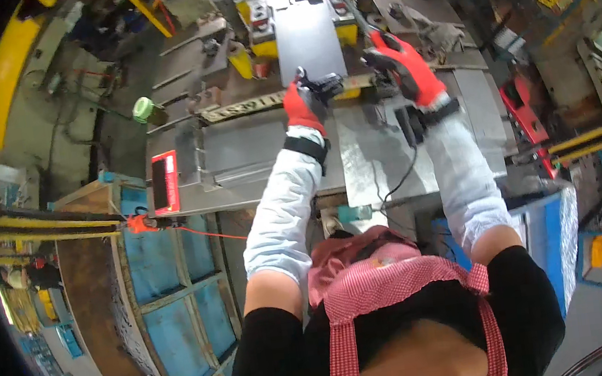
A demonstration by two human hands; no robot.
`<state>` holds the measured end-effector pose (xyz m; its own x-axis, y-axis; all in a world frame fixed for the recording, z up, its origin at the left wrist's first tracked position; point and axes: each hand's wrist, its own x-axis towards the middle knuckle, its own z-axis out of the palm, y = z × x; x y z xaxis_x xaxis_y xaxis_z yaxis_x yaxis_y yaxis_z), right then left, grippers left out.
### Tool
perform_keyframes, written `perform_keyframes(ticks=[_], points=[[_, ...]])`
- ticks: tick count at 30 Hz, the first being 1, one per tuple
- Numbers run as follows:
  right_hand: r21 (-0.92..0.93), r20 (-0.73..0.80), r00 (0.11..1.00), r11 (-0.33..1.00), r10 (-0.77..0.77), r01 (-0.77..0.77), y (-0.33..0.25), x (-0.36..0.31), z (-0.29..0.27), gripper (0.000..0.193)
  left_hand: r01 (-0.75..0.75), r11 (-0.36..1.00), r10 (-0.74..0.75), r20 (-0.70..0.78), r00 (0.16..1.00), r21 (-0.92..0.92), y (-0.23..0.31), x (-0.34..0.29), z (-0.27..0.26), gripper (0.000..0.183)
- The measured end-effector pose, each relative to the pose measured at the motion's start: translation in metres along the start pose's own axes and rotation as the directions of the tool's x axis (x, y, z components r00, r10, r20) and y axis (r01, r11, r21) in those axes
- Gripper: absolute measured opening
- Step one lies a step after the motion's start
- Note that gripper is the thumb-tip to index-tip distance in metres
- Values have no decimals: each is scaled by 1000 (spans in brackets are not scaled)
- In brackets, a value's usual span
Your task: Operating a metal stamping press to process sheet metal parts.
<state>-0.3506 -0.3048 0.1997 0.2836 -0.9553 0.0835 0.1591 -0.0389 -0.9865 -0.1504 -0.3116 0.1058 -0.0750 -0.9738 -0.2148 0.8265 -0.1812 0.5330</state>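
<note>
A flat grey metal sheet (308, 38) lies in the machine, ahead of my hands. My left hand (308, 100), in a red glove with dark fingers, is at the sheet's near edge. Its thumb points up over the sheet and its fingers stretch to the right, apart from the thumb. To the right of the sheet is my right hand (408, 68), gloved the same way, its fingers spread and nothing visible in them. A grey bar or hose (351, 8) runs down close to its fingertips; whether they touch cannot be made out. Dark bands circle both wrists.
Yellow-and-grey blocks (262, 33) flank the sheet. Nearer me, a grey metal work surface (241, 146) carries a red-framed dark panel (165, 182) at its left. A thin dark cable (400, 180) hangs from my right wrist. Blue-panelled framing (157, 260) stands at lower left.
</note>
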Motion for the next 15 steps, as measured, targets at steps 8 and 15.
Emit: perform_keyframes(ticks=[8,15], points=[[114,-258,863,901,434,-419,88,-191,-90,42,-176,984,171,105,980,35,12,36,3,46],[85,-329,819,879,470,-470,106,-183,-68,21,-245,962,251,-30,968,123,25,106,-15,44]])
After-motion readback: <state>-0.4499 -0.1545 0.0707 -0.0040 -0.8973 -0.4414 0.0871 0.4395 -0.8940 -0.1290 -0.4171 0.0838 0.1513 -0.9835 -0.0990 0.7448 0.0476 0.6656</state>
